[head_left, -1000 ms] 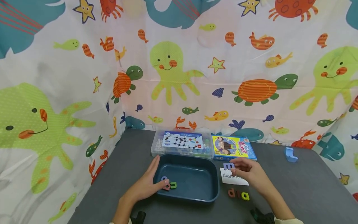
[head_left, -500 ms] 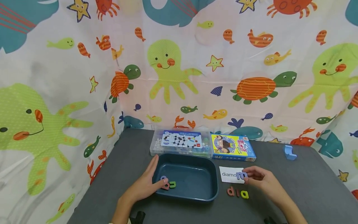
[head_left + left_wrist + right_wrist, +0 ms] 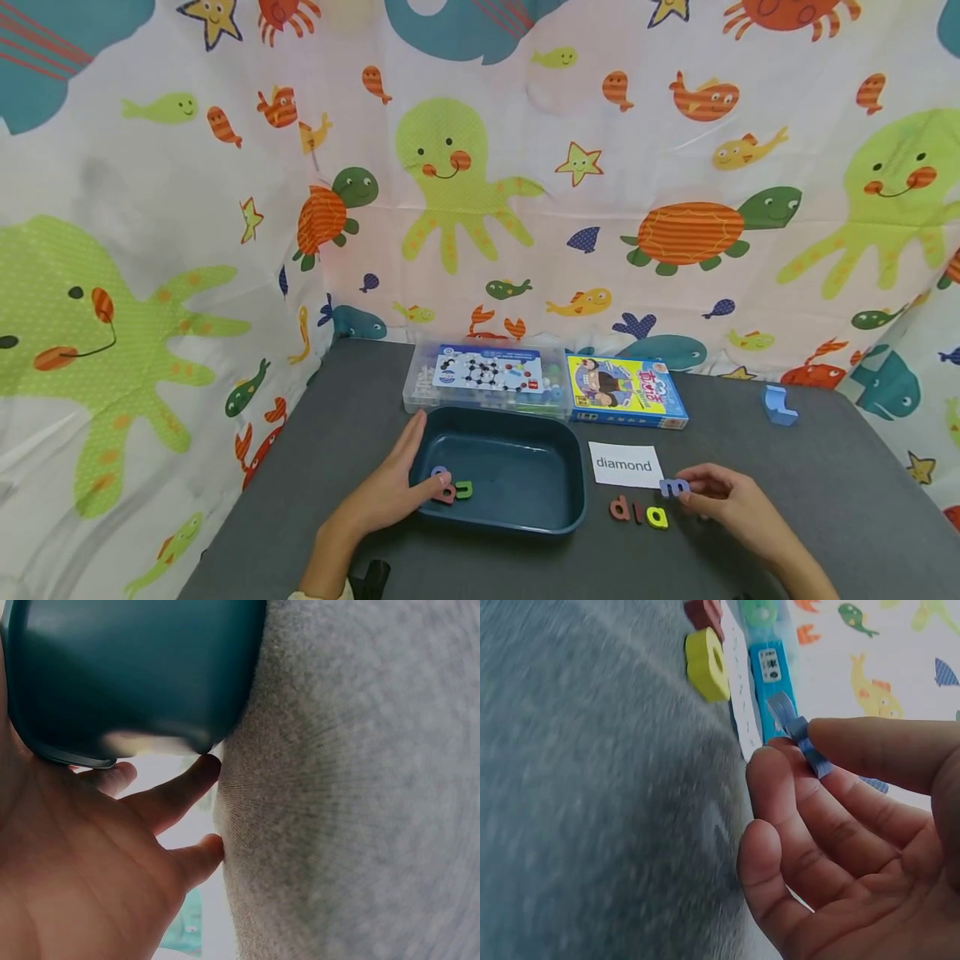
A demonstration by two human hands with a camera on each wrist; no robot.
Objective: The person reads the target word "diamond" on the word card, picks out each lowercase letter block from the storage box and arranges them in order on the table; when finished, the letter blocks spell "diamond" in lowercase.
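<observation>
Purple letter m (image 3: 674, 487): pinched by its right side in the right hand (image 3: 731, 508), the rest of it sticking out past the fingertips, away from the palm.
Grip on the m: narrow, thumb against 1 face and fingers behind the other.
Red d (image 3: 618, 508), red i (image 3: 638, 512), yellow a (image 3: 656, 517): in a row on the grey table (image 3: 750, 437); the m is just right of the a and a little beyond it.
White card (image 3: 626, 465): reads "diamond", its lower right corner just beside the m.
Blue tray (image 3: 517, 479): 3 small letters (image 3: 463, 490), purple, red and green, in its near left corner.
Left hand (image 3: 385, 500): spread wide against the tray's left side, thumb over the rim beside those letters.
</observation>
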